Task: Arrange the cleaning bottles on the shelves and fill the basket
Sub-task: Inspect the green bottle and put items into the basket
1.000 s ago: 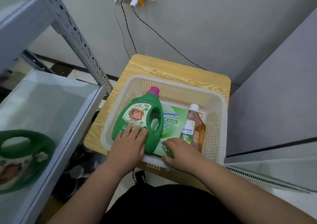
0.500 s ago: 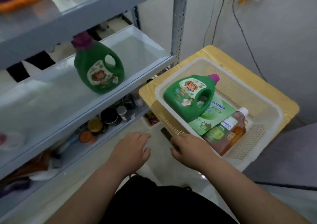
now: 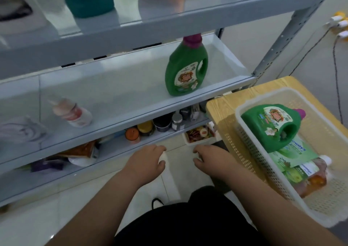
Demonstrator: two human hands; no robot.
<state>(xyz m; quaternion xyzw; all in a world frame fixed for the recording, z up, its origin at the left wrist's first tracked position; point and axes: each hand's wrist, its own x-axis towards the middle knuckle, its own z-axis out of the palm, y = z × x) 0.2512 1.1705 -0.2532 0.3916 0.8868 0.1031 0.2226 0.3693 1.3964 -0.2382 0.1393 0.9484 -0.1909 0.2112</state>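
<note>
Green bottle (image 3: 267, 127) (in basket (image 3: 251, 151)), near right hand (image 3: 210, 160), left hand (image 3: 148, 162) farther, both relaxed, empty.

Storage corner: metal shelving (image 3: 122, 87) with detergent bottle (image 3: 185, 72) and jars (image 3: 162, 124)

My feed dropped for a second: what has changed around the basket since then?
Both hands drew back out of the basket: the left hand came off the green bottle, the right hand off the pouch; both hang empty over the floor. Green bottle, pouch and amber bottle lie unmoved.
</note>
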